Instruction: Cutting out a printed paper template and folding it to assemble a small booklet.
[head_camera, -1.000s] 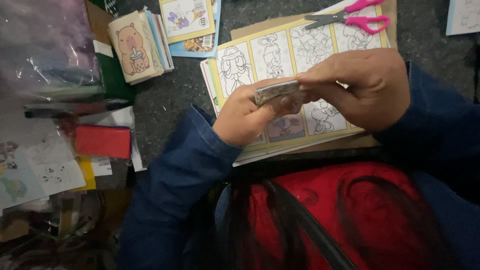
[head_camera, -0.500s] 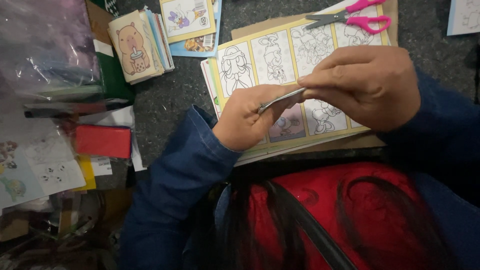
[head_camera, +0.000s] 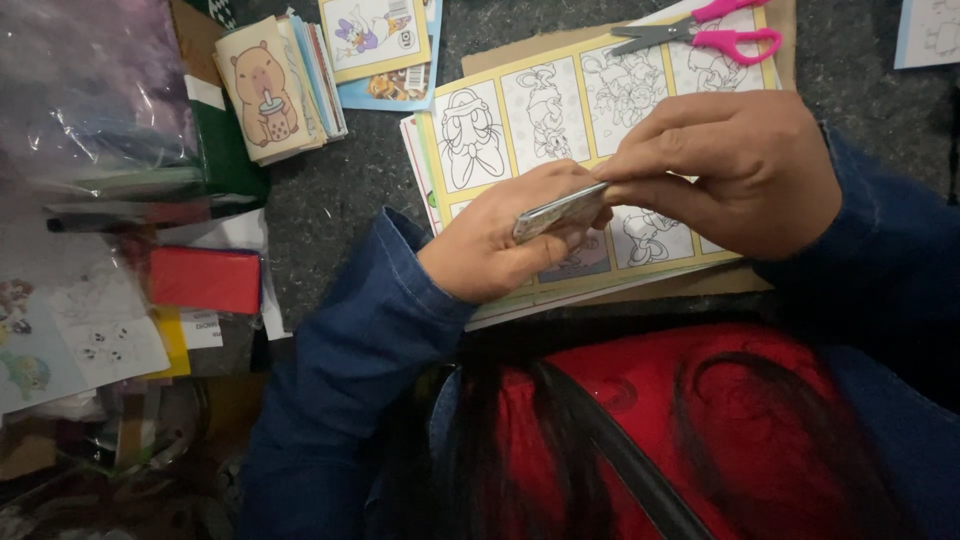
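Here both hands meet just above the colouring sheet (head_camera: 560, 110), and each pinches one end of a small flat card (head_camera: 556, 212), seen nearly edge-on. The left hand (head_camera: 495, 245) cradles it from below, thumb and fingers pressed against its near end, seemingly to steady it; the right hand (head_camera: 735, 170) closes thumb and forefinger on the far end, a hold that looks suited to bending or peeling a thin piece. What is printed on the card's face cannot be made out at this angle. The sheet lies flat on a piece of brown cardboard (head_camera: 520, 48), probably as a backing over the dark floor. Pink-handled scissors (head_camera: 712, 32) rest at its far edge, within reach but apart from the hands. To the left lie a stack of picture cards (head_camera: 275, 85), a red block (head_camera: 205, 280) and a clear plastic bag (head_camera: 90, 85).
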